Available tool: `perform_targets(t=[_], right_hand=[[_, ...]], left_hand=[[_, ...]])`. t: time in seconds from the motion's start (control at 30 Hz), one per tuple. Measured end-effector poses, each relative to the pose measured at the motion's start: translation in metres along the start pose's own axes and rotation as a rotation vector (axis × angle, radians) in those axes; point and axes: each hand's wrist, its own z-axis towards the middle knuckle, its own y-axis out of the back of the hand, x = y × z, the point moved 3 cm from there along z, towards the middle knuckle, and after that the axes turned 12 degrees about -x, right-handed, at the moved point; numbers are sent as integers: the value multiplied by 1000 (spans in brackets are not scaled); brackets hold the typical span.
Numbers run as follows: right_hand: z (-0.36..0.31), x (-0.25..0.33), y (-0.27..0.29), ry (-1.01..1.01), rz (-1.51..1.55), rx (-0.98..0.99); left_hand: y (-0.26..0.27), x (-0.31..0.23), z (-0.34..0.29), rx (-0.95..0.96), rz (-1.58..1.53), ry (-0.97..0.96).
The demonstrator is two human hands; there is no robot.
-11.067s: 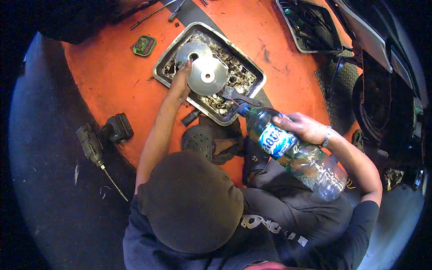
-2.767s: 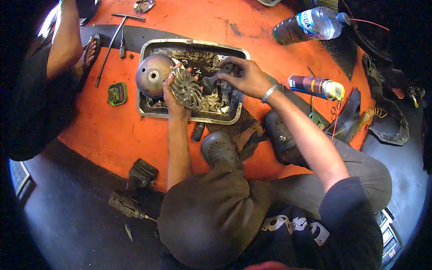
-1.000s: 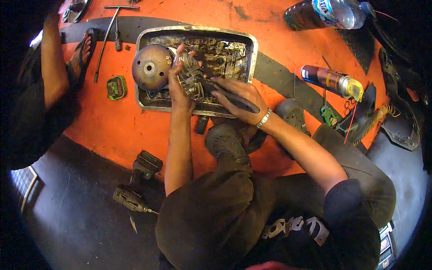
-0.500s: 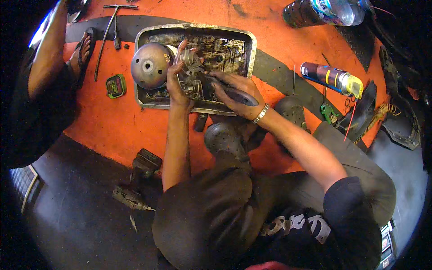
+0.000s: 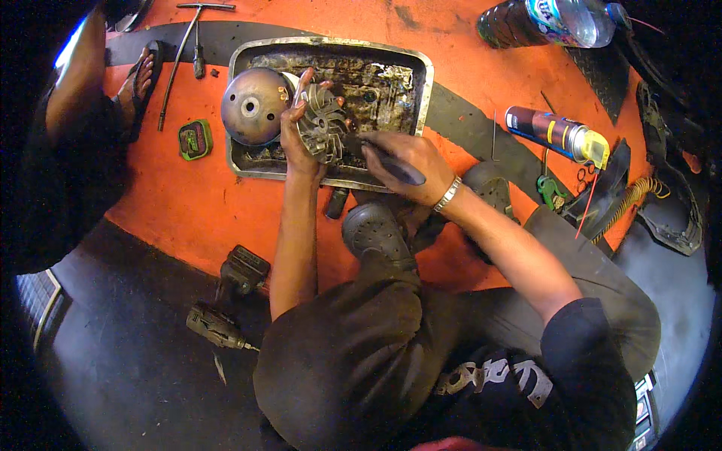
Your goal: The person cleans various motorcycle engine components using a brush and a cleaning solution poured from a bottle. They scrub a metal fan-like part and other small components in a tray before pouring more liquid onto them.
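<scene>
My left hand [image 5: 298, 143] grips a grey finned metal wheel [image 5: 322, 124], like a pulley's fan face, over the tray; its fingers wrap the left and far edge. My right hand [image 5: 406, 161] is closed on a dark-handled brush [image 5: 401, 170], its dark head near the wheel's right side. Below both hands lies a shallow metal tray [image 5: 429, 90], its floor stained brown and black. A round metal clutch bell [image 5: 254, 107] with holes around its centre rests in the tray's left part, beside my left hand. Part of the brush head is hard to make out.
A cordless impact driver [image 5: 218, 323] lies at lower left, and a small green-edged tin [image 5: 195, 140] left of the tray. A T-handle wrench [image 5: 180, 64] lies at far left, near another person's foot [image 5: 135, 81]. To the right are a spray can [image 5: 553, 134] and a large plastic bottle [image 5: 549, 22].
The finned wheel has turned in my left hand, showing more of its fins. My right hand with the brush has shifted slightly down and right. The view has moved a little.
</scene>
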Motion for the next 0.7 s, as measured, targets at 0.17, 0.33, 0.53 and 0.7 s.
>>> perform_targets(t=[0.17,0.33,0.53,0.7], right_hand=[[2,-2,8,-80,-19,-120],[4,1,-11,-7,66,-6],[7,-2,-11,-4,132,-51],[7,-6,-14,-24,114,12]], left_hand=[[0,-3,0,6,22,-37],[0,0,1,4,44,-42],[3,-1,2,64,-74,-36],[-1,-1,-1,100,-67,-38]])
